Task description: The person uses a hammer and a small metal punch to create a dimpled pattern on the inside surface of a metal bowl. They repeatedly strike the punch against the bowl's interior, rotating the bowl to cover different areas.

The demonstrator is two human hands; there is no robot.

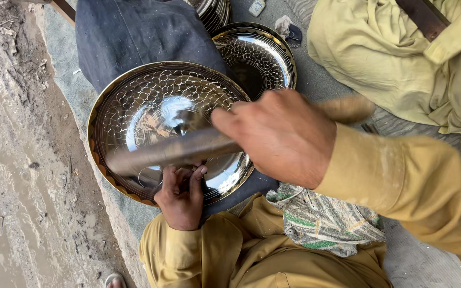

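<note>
Mid-strike in hammering the pattern into the shiny round metal plate [150, 112], lying on dark cloth [129, 32] over the lap; left hand [181, 196] pinching its near rim, right hand [281, 136] clenched around a blurred hammer [188, 146]. Next blow probably calls for landing just beside the last dimple, plate kept steady

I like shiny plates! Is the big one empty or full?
Empty. The plate shows only its bare shiny dimpled inside; a hammer is above it.

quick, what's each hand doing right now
Left hand: closed on the near rim of the shiny metal plate.
Right hand: closed around a hammer, blurred over the plate.
</note>
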